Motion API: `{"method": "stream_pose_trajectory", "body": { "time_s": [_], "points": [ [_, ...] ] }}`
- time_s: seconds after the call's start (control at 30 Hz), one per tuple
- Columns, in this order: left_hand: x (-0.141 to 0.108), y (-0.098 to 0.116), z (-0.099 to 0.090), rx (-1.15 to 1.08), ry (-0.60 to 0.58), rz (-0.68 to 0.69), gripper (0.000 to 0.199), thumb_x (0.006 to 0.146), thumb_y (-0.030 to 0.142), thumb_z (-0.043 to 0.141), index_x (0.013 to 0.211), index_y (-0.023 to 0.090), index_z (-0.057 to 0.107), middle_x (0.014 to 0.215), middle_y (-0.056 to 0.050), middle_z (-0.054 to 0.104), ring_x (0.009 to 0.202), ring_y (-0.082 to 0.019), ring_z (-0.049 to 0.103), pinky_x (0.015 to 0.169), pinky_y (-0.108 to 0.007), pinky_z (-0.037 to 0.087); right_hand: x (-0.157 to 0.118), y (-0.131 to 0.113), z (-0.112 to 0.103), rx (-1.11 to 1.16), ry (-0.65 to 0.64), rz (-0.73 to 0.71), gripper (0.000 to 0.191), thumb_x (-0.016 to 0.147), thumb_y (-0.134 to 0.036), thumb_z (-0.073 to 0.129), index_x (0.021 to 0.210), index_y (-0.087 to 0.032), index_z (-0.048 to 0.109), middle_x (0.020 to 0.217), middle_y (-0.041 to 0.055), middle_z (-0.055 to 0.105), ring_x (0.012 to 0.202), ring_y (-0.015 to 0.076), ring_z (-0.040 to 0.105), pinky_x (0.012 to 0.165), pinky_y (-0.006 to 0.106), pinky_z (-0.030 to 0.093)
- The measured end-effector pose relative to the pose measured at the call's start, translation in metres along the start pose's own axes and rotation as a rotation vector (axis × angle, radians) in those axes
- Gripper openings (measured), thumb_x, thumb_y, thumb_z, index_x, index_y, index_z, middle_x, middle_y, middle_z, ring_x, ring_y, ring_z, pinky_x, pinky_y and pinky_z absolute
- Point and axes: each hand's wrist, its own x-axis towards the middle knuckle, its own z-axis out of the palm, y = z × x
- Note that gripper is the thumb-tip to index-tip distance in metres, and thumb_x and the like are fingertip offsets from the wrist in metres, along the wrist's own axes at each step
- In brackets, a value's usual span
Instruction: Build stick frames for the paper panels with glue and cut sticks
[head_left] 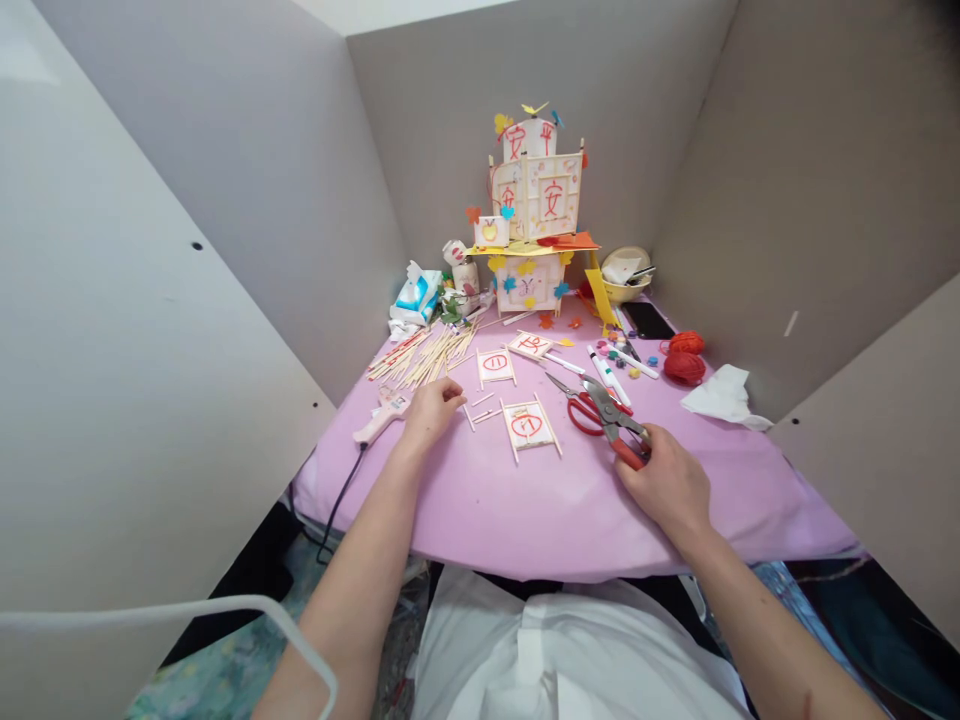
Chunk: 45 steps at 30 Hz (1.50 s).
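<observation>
My right hand (pixel 667 480) is closed around the red handles of metal pliers (pixel 609 415), whose jaws point away from me over the pink cloth. Under and beside the pliers lie red-handled scissors (pixel 583 408). My left hand (pixel 433 408) is closed, fingertips pinched low over the table; what they may hold is too small to make out. Just right of them are several short cut sticks (pixel 486 415). A stick-framed white panel with red writing (pixel 527 426) lies between my hands, and a similar panel (pixel 496 367) lies behind it.
A decorated paper-and-stick tower (pixel 529 280) stands at the back. Left are a pile of wooden sticks (pixel 435 355), a corded glue gun (pixel 381 415) and a tissue pack (pixel 416 295). Right are markers (pixel 611 375), red yarn (pixel 684 367), a phone (pixel 649 321) and a bowl (pixel 626 290).
</observation>
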Motion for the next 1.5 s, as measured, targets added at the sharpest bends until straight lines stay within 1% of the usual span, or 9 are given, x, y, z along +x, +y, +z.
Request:
{"method": "stream_pose_trajectory", "body": {
  "time_s": [0.4,0.67,0.73,0.8,0.9,1.0,1.1,1.27,1.5],
  "points": [
    [-0.007,0.026,0.012,0.203,-0.260,0.045,0.015,0.068,0.013,0.057,0.070,0.018,0.071,0.078,-0.009,0.069,0.082,-0.022,0.060,0.076,-0.030,0.041,0.001,0.003,0.002,0.005,0.007,-0.005,0.036,0.072,-0.038,0.057,0.104,-0.021,0.052,0.086,0.0027,0.065,0.075,0.0214,0.060,0.060,0.028,0.034],
    [-0.004,0.031,0.014,0.052,-0.294,-0.032,0.012,0.075,0.018,0.056,0.073,0.014,0.067,0.079,-0.010,0.065,0.080,-0.020,0.059,0.075,-0.030,0.042,0.001,0.006,0.003,0.057,0.024,-0.003,0.038,0.071,-0.037,0.058,0.105,-0.022,0.053,0.086,0.0030,0.065,0.075,0.0226,0.060,0.060,0.030,0.036],
    [-0.008,0.035,0.009,-0.122,-0.338,-0.071,0.016,0.080,0.025,0.054,0.079,0.014,0.066,0.074,-0.007,0.063,0.068,-0.015,0.057,0.067,-0.026,0.043,0.001,0.005,0.001,0.107,0.026,0.020,0.037,0.070,-0.036,0.058,0.104,-0.022,0.053,0.085,0.0030,0.064,0.075,0.0225,0.059,0.060,0.029,0.037],
    [-0.016,0.040,0.005,-0.535,-0.447,-0.188,0.017,0.080,0.029,0.058,0.082,0.013,0.064,0.072,-0.004,0.060,0.060,-0.010,0.053,0.060,-0.022,0.043,0.001,0.002,-0.004,0.233,0.012,0.050,0.037,0.070,-0.033,0.058,0.104,-0.022,0.053,0.085,0.0023,0.064,0.074,0.0215,0.059,0.061,0.029,0.038],
    [-0.034,0.054,0.006,-1.268,-0.635,-0.479,0.012,0.071,0.018,0.068,0.078,0.011,0.061,0.069,-0.001,0.055,0.058,-0.006,0.051,0.053,-0.015,0.039,0.002,-0.011,-0.014,0.568,-0.060,0.034,0.032,0.072,-0.028,0.057,0.103,-0.022,0.052,0.084,0.0012,0.063,0.073,0.0182,0.058,0.067,0.029,0.043],
    [-0.050,0.069,0.016,-1.564,-0.782,-0.702,0.008,0.072,0.007,0.064,0.077,0.009,0.059,0.068,-0.002,0.054,0.056,-0.004,0.050,0.049,-0.011,0.037,0.003,-0.031,-0.024,0.880,-0.159,-0.097,0.025,0.073,-0.023,0.056,0.098,-0.022,0.053,0.088,0.0019,0.063,0.075,0.0166,0.059,0.072,0.029,0.045],
    [-0.062,0.081,0.028,-1.656,-0.896,-0.842,0.005,0.076,0.003,0.057,0.079,0.007,0.058,0.068,-0.003,0.054,0.055,-0.004,0.050,0.049,-0.010,0.038,0.009,-0.051,-0.031,1.038,-0.218,-0.261,0.022,0.074,-0.020,0.057,0.096,-0.022,0.053,0.090,0.0022,0.062,0.077,0.0160,0.058,0.072,0.029,0.045],
    [-0.072,0.088,0.038,-1.638,-1.016,-0.926,0.007,0.079,0.003,0.052,0.080,0.007,0.058,0.066,-0.002,0.053,0.052,-0.004,0.049,0.050,-0.011,0.040,0.019,-0.064,-0.028,1.023,-0.341,-0.469,0.035,0.071,-0.011,0.054,0.104,-0.022,0.053,0.091,0.0009,0.059,0.082,0.0152,0.057,0.073,0.027,0.044],
    [-0.080,0.093,0.032,-1.589,-1.064,-0.912,0.011,0.077,0.004,0.059,0.087,0.009,0.061,0.068,-0.002,0.055,0.056,-0.005,0.053,0.051,-0.011,0.039,0.018,-0.061,-0.023,1.014,-0.413,-0.520,0.030,0.066,-0.006,0.052,0.093,-0.020,0.052,0.083,-0.0019,0.058,0.074,0.0125,0.054,0.066,0.023,0.042]
  ]
}}
